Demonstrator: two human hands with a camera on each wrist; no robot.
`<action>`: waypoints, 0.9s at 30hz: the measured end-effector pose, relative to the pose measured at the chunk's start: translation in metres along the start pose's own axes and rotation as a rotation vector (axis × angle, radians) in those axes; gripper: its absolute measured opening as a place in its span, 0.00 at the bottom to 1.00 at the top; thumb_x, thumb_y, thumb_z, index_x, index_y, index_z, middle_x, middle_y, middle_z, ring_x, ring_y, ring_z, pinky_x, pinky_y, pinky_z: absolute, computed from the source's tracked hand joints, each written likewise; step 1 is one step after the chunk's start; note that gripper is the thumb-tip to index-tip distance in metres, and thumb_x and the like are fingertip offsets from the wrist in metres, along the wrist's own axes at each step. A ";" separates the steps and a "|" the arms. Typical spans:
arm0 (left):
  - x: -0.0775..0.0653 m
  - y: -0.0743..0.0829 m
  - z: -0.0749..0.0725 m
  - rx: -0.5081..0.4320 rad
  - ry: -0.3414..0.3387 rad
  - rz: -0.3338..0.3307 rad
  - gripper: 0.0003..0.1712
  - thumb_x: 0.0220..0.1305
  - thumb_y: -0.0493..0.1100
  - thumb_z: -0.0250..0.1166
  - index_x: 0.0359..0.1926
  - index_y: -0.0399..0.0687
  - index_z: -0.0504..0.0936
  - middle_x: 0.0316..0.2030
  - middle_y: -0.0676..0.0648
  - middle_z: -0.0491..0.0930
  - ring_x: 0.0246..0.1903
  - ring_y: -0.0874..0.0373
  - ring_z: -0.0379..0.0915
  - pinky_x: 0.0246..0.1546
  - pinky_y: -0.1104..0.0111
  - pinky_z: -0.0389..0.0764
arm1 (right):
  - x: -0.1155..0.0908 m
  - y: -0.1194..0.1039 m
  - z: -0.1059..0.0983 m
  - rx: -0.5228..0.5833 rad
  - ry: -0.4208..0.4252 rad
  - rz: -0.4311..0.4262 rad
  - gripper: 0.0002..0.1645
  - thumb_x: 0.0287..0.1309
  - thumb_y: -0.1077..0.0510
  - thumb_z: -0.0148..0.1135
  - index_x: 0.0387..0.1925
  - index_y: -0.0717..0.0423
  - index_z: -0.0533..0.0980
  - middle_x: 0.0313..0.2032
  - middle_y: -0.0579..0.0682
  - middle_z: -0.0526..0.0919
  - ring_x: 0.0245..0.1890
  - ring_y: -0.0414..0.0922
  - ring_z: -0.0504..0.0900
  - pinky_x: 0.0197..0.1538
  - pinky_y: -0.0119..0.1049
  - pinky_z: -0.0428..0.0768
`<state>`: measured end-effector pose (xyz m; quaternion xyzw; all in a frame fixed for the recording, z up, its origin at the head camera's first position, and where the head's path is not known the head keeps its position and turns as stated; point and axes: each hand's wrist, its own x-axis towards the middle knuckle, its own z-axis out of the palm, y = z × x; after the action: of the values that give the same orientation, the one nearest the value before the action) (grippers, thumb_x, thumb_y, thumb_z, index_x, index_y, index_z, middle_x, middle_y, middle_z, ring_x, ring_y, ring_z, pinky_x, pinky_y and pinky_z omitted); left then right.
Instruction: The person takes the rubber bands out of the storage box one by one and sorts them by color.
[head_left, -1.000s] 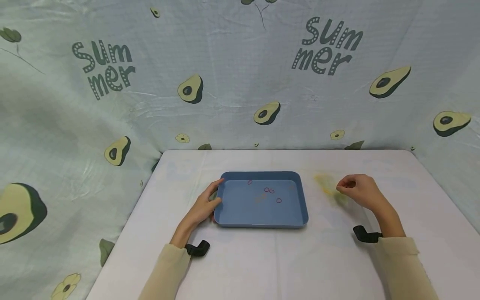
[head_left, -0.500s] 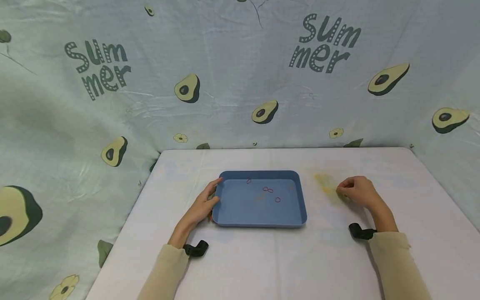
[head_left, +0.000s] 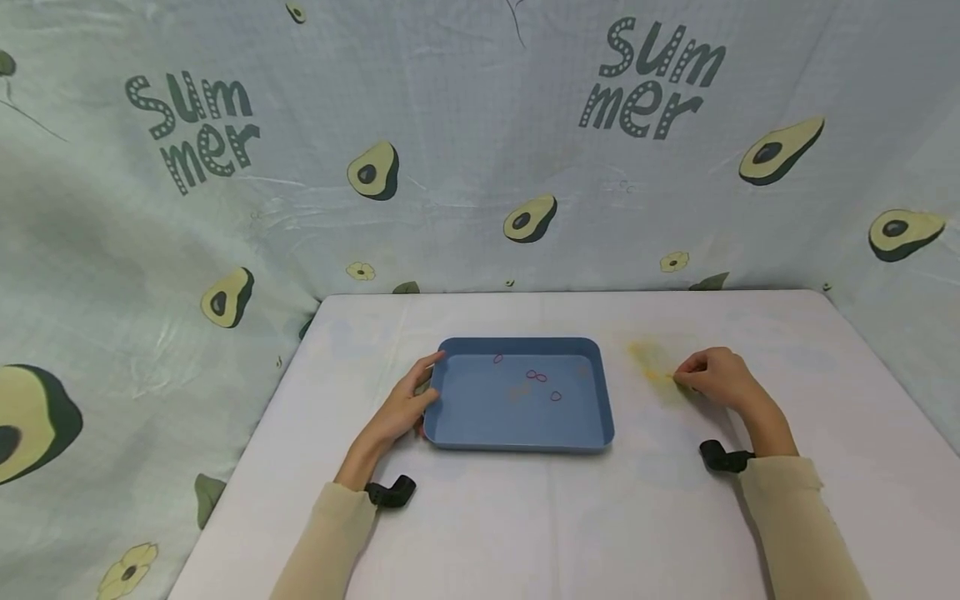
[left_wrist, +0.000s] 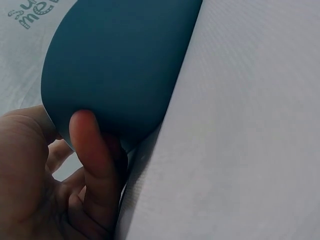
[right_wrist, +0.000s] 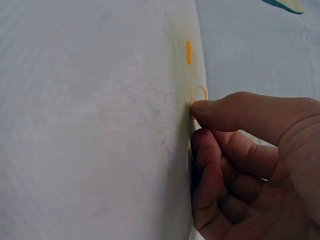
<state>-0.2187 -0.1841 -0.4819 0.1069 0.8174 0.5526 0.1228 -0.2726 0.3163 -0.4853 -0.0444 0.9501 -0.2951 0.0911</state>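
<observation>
Orange band (right_wrist: 205,93): I have its loop showing at the thumb tip of the right hand (head_left: 716,379), down at the table (head_left: 495,525). Change: a second ago that hand looked slightly higher; it has come down, so I judge contact made. Reads as thumb and finger pinching the band, though the thumb hides part of the grip. Second orange band (right_wrist: 188,52) just beyond those fingertips, untouched. Blue tray (head_left: 517,429) sits between my hands, not shifted; red loops (head_left: 536,377) inside, same layout, so nothing looks added over that second. Left hand (head_left: 401,408) grips the tray end nearest it, a finger pressed to the outer wall, which I'd say keeps it steady
</observation>
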 end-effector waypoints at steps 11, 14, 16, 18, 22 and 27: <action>0.000 -0.001 -0.001 -0.039 -0.007 -0.013 0.36 0.70 0.36 0.49 0.75 0.61 0.52 0.74 0.37 0.49 0.14 0.38 0.72 0.15 0.55 0.77 | -0.001 0.002 0.001 0.014 -0.003 -0.001 0.18 0.60 0.49 0.62 0.38 0.61 0.83 0.31 0.53 0.84 0.29 0.42 0.78 0.31 0.36 0.74; -0.001 0.000 0.000 -0.011 0.004 0.002 0.35 0.70 0.36 0.49 0.75 0.60 0.53 0.74 0.39 0.50 0.37 0.33 0.79 0.28 0.54 0.81 | 0.000 0.002 0.001 0.021 0.006 0.014 0.19 0.59 0.49 0.62 0.38 0.62 0.83 0.32 0.53 0.84 0.29 0.42 0.78 0.32 0.36 0.74; -0.001 0.001 0.000 0.006 0.012 0.016 0.35 0.70 0.36 0.50 0.75 0.59 0.53 0.74 0.40 0.51 0.58 0.37 0.71 0.43 0.55 0.78 | 0.000 0.002 0.002 0.023 0.019 0.021 0.19 0.59 0.49 0.63 0.39 0.62 0.83 0.32 0.53 0.84 0.30 0.43 0.78 0.32 0.36 0.74; -0.001 0.002 0.000 0.014 0.022 0.027 0.36 0.69 0.36 0.50 0.75 0.58 0.53 0.74 0.41 0.51 0.71 0.43 0.53 0.53 0.56 0.70 | 0.001 0.001 0.002 0.027 0.031 0.030 0.20 0.59 0.48 0.63 0.39 0.63 0.83 0.32 0.54 0.84 0.30 0.43 0.78 0.32 0.36 0.74; 0.001 0.000 0.001 0.003 0.019 0.023 0.35 0.70 0.36 0.50 0.75 0.57 0.53 0.74 0.41 0.51 0.74 0.46 0.45 0.57 0.55 0.63 | 0.000 -0.001 0.003 0.028 0.039 0.052 0.21 0.59 0.47 0.63 0.39 0.63 0.82 0.31 0.54 0.84 0.30 0.44 0.78 0.32 0.36 0.74; 0.007 -0.018 0.001 0.008 0.032 -0.001 0.35 0.70 0.37 0.51 0.74 0.63 0.54 0.75 0.44 0.51 0.71 0.44 0.54 0.54 0.58 0.67 | -0.003 -0.001 0.003 0.018 0.027 0.035 0.23 0.60 0.47 0.61 0.42 0.65 0.82 0.34 0.55 0.84 0.32 0.44 0.78 0.34 0.36 0.74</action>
<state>-0.2258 -0.1874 -0.4992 0.0980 0.8214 0.5512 0.1094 -0.2687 0.3144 -0.4869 -0.0232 0.9491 -0.3027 0.0838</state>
